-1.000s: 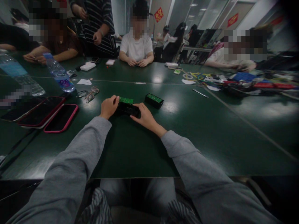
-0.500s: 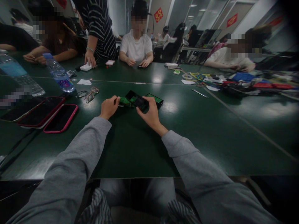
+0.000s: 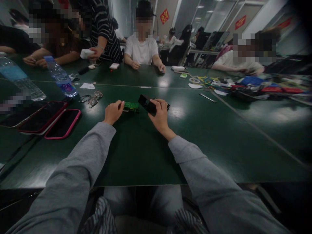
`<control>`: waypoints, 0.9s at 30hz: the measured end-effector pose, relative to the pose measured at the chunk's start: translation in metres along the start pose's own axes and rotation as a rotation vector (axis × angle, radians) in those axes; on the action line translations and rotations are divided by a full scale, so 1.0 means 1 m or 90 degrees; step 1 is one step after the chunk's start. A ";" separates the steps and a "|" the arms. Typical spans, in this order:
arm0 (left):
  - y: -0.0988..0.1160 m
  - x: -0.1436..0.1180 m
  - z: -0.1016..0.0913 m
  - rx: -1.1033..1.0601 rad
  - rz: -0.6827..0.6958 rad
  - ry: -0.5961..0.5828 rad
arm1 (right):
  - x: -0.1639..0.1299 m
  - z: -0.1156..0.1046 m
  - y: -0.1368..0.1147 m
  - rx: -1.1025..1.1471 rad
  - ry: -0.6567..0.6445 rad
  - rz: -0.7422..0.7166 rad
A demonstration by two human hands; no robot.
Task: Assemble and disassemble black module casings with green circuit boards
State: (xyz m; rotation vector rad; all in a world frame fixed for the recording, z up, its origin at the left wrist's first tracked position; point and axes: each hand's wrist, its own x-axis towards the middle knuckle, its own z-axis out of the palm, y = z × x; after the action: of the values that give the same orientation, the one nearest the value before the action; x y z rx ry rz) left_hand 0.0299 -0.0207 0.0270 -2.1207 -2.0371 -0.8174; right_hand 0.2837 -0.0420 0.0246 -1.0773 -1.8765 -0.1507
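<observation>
The green circuit board [image 3: 131, 106] is in front of me, just above or on the table [image 3: 146, 156]; I can't tell which. My left hand [image 3: 113, 112], at nine o'clock from it, has its fingers curled in and pinches the board's near end between thumb and fingers. At three o'clock, just beside the board, is the black case [image 3: 144, 101], tilted with its left end higher. My right hand [image 3: 159, 113] is partly open around the case, thumb on the near side and fingers over the top, gripping it. Beyond that hand, the edge of another dark piece [image 3: 168, 106] shows, mostly hidden.

Further out from the board, eyeglasses [image 3: 95, 98] lie between nine and ten o'clock, and a water bottle [image 3: 63, 81] leans in my view at ten. A pink-edged phone [image 3: 63, 123] lies between eight and nine. Towards three o'clock is a slim metal tool [image 3: 207, 97], with tangled cables [image 3: 204, 79] at two. Across the table at twelve, a person in a white T-shirt [image 3: 141, 50] sits; towards eleven, someone in a striped top [image 3: 107, 39] holds a white object [image 3: 87, 53].
</observation>
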 end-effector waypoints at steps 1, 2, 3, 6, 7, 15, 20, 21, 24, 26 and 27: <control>0.000 0.000 0.000 0.001 0.003 0.004 | 0.000 0.001 0.000 0.009 0.001 0.000; -0.001 0.000 0.001 0.000 0.004 0.009 | 0.000 0.001 0.000 0.019 0.004 -0.002; -0.001 0.000 0.001 -0.002 0.005 0.014 | 0.000 0.002 -0.001 0.029 0.006 -0.005; -0.002 0.000 0.003 -0.010 0.003 0.028 | -0.001 0.002 -0.003 0.045 -0.008 -0.024; -0.002 0.000 0.004 -0.013 0.003 0.034 | -0.001 0.002 -0.005 0.047 -0.018 -0.032; 0.002 -0.001 0.002 -0.055 0.000 0.115 | -0.003 -0.002 -0.013 0.107 -0.050 -0.073; 0.001 -0.001 0.003 -0.056 0.009 0.123 | -0.005 -0.006 -0.024 0.167 -0.074 -0.068; 0.000 -0.001 0.003 -0.057 0.010 0.125 | -0.006 -0.006 -0.026 0.172 -0.088 -0.066; -0.001 0.000 0.004 -0.059 0.006 0.129 | -0.008 -0.006 -0.032 0.188 -0.142 -0.073; -0.001 0.000 0.005 -0.057 -0.001 0.128 | -0.010 -0.003 -0.034 0.193 -0.174 -0.066; -0.001 0.000 0.005 -0.058 -0.001 0.126 | -0.011 -0.002 -0.034 0.193 -0.186 -0.055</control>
State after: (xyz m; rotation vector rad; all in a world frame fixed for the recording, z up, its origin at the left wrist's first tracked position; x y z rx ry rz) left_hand 0.0302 -0.0182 0.0227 -1.9902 -1.9370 -1.0918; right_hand 0.2624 -0.0698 0.0282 -0.8425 -2.1241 0.2488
